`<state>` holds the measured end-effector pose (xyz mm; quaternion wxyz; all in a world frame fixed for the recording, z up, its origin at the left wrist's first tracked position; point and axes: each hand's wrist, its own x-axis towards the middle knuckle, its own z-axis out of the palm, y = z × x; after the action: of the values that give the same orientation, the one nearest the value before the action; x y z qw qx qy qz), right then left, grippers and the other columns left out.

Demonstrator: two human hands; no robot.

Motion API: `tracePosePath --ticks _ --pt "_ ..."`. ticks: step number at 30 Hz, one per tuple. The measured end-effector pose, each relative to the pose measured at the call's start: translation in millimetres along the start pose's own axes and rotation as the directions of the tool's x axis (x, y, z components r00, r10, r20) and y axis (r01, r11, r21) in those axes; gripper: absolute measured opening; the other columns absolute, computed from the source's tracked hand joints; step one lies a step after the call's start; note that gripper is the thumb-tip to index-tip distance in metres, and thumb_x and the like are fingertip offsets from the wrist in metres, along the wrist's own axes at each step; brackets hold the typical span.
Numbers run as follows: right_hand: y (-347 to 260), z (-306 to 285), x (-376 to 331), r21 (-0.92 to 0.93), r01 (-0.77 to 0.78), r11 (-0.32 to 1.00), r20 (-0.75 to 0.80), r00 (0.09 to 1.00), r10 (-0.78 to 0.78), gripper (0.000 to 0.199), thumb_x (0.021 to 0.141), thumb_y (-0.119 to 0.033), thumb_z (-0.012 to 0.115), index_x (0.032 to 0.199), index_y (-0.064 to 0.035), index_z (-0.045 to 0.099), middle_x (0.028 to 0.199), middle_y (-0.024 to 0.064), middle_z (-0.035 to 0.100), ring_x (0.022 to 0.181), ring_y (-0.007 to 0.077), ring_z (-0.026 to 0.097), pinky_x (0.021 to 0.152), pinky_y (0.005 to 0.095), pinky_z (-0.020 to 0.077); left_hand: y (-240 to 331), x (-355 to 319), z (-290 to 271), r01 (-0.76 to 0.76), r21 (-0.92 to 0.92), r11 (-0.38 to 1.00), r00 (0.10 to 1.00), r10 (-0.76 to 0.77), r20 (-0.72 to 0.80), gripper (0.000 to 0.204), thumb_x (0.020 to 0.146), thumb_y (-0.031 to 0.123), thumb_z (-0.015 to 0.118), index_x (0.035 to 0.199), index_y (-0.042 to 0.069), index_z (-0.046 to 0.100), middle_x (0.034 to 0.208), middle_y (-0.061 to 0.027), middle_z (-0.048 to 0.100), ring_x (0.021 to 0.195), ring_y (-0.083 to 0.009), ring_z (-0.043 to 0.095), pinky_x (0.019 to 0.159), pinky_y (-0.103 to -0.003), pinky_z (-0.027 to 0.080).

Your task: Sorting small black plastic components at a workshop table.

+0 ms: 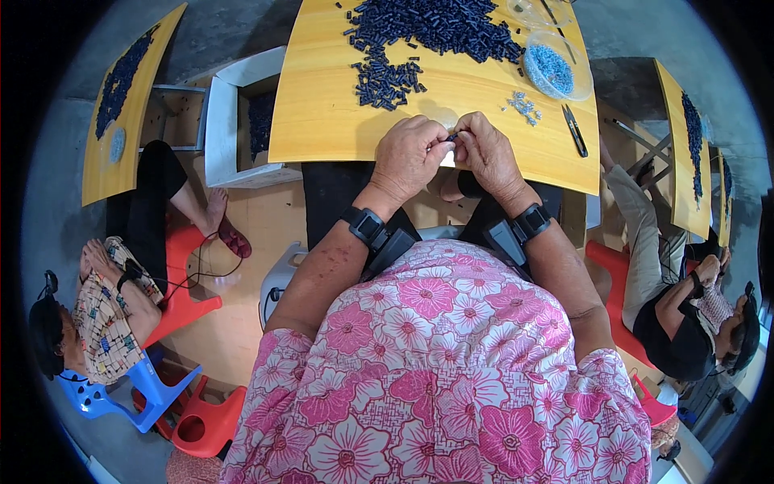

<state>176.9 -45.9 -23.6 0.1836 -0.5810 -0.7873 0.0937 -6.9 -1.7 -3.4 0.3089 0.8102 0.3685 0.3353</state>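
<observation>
While both forearms reach up from the lower edge, the left hand [411, 157] and the right hand [489, 153] meet over the near edge of a yellow table [322, 129]. Thumb and fingers of each are pinched together on a small dark piece [451, 138], which sits between the two hands, mostly covered by fingertips.

Beyond them spreads a large pile of dark pieces [435, 28], with a smaller heap [387, 85] nearer the left hand. Beyond the right hand lie a few clear, pale bits [526, 107], a clear round tub [584, 78] containing light-blue pieces [548, 68], and dark-handled snips [575, 129]. Left of the table stands an open white box [226, 129]; any lettering on box, tub or snips is too small to read. Black devices [367, 226] are strapped at both wrists, above a pink-and-white flowered shirt [451, 363].
</observation>
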Motion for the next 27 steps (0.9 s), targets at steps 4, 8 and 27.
tracePosePath --ticks 4,8,27 --pt "-7 -5 2 -0.354 0.081 0.932 0.068 0.996 -0.06 0.01 0.077 -0.022 0.067 0.083 -0.0144 0.067 0.093 -0.0014 0.059 0.098 0.0178 0.051 0.082 0.0233 0.0492 1 0 -1 -0.009 0.014 1.0 1.0 0.009 0.005 0.012 0.082 0.015 0.072 0.081 0.006 0.064 0.073 -0.0073 0.059 0.072 -0.027 0.059 0.064 -0.039 0.047" --pt "-7 -7 1 -0.013 -0.017 1.0 -0.01 1.0 0.016 0.007 0.079 -0.019 0.066 0.081 -0.0129 0.067 0.092 0.0002 0.059 0.097 0.0201 0.056 0.079 0.0284 0.0526 0 0 -1 -0.021 0.012 1.0 1.0 0.021 0.01 0.011 0.082 0.015 0.071 0.08 0.006 0.064 0.075 -0.0081 0.061 0.074 -0.0283 0.06 0.066 -0.04 0.048" --pt "-15 -21 0 0.535 -0.345 0.771 0.153 0.937 0.313 0.013 0.08 -0.013 0.066 0.093 -0.0098 0.066 0.104 0.0072 0.059 0.096 0.0261 0.061 0.081 0.0369 0.0546 1 0 -3 0.003 -0.039 0.999 1.0 -0.002 0.013 0.008 0.081 0.012 0.072 0.082 0.006 0.066 0.074 -0.0071 0.061 0.07 -0.0248 0.059 0.064 -0.037 0.047"
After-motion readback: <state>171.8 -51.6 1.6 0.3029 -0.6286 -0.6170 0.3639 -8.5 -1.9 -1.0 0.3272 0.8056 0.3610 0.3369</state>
